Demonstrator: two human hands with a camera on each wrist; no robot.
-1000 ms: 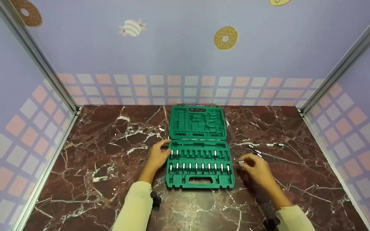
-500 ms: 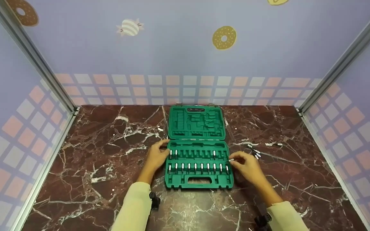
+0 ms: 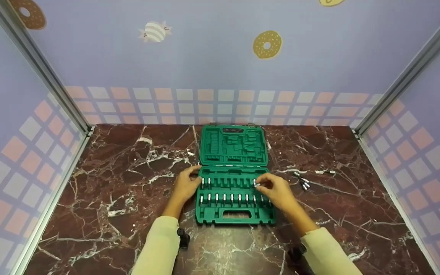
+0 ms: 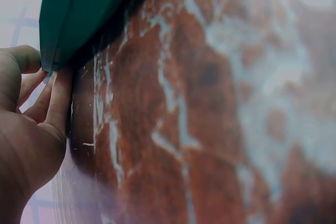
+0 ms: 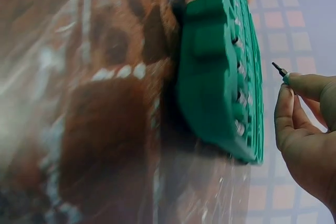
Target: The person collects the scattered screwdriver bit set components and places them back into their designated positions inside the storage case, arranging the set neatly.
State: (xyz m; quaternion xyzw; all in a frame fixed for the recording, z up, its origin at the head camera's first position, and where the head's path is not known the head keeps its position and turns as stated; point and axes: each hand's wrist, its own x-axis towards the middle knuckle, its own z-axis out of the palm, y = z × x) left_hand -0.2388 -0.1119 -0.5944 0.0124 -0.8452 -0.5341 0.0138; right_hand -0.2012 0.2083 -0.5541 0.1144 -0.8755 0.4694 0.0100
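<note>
A green tool case (image 3: 225, 189) lies open on the marbled table, its lid (image 3: 233, 147) laid back. Silver bit sockets (image 3: 224, 199) fill most of the near row; the far row holds a few at its left. My left hand (image 3: 183, 188) holds the case's left edge, thumb and fingers against it in the left wrist view. Above the right part of the far row is my right hand (image 3: 277, 191). Between thumb and fingertips it pinches a bit socket (image 5: 281, 71), whose thin dark tip points away from the hand in the right wrist view. The hand hides slots below it.
Several loose bit sockets (image 3: 302, 181) lie to the right of the case, with another small metal piece (image 3: 331, 172) farther right. Patterned panels (image 3: 220, 103) enclose the table (image 3: 128, 214) at the back and both sides.
My right hand has moved left with the bit socket, from the table beside the case to above its far row. My left hand has stayed at the case's left edge.
</note>
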